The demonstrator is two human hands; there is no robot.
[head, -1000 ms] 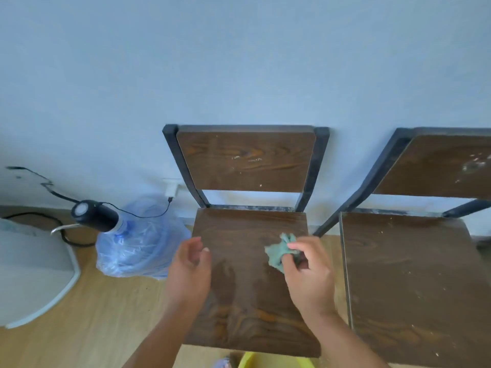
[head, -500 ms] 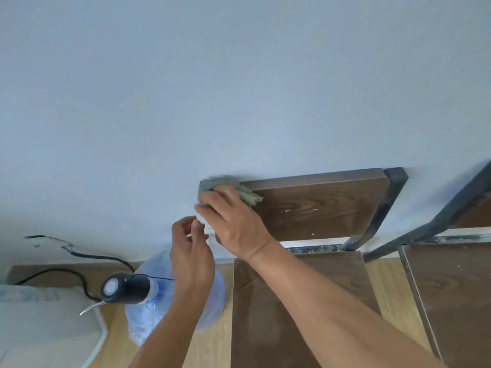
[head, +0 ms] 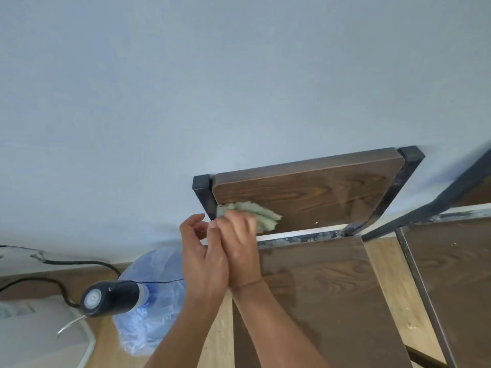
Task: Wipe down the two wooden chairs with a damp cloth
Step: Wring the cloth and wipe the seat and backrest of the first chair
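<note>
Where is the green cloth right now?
In the head view, the green cloth is pressed by the right hand against the lower left part of the left chair's backrest, next to the dark metal post.

The motion-blurred right hand [head: 240, 248] hides part of the crumpled green cloth [head: 255, 215]; the second dark wooden chair [head: 451, 266] (at right) is cropped.

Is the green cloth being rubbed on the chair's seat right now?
No, the right hand presses the green cloth against the lower left of the backrest, above the seat.
</note>
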